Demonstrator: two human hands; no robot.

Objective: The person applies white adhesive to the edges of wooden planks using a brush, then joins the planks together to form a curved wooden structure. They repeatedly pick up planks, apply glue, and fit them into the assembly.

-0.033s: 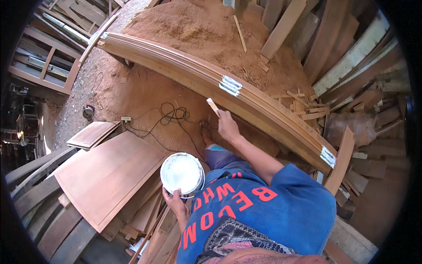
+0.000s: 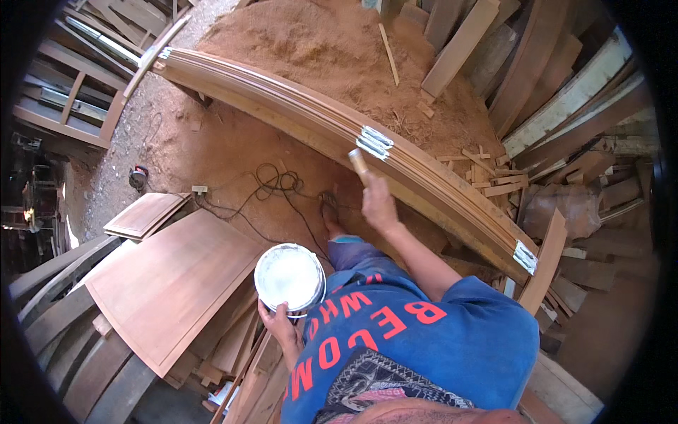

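Right hand (image 2: 378, 203) clenched round pale wooden-handled brush (image 2: 358, 162), long axis pointing up-left toward long brown timber mouldings (image 2: 296, 113); left hand (image 2: 277, 323) gripping round white paint tin (image 2: 289, 277).

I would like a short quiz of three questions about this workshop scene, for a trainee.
1. True or false: the left hand holds a white bucket.
2. What does the right hand hold against the long wooden frame?
A) a brush B) a saw C) a drill
3. Fill in: a black ____ lies on the sawdust floor near the foot.

Key: 1 true; 2 A; 3 cable.
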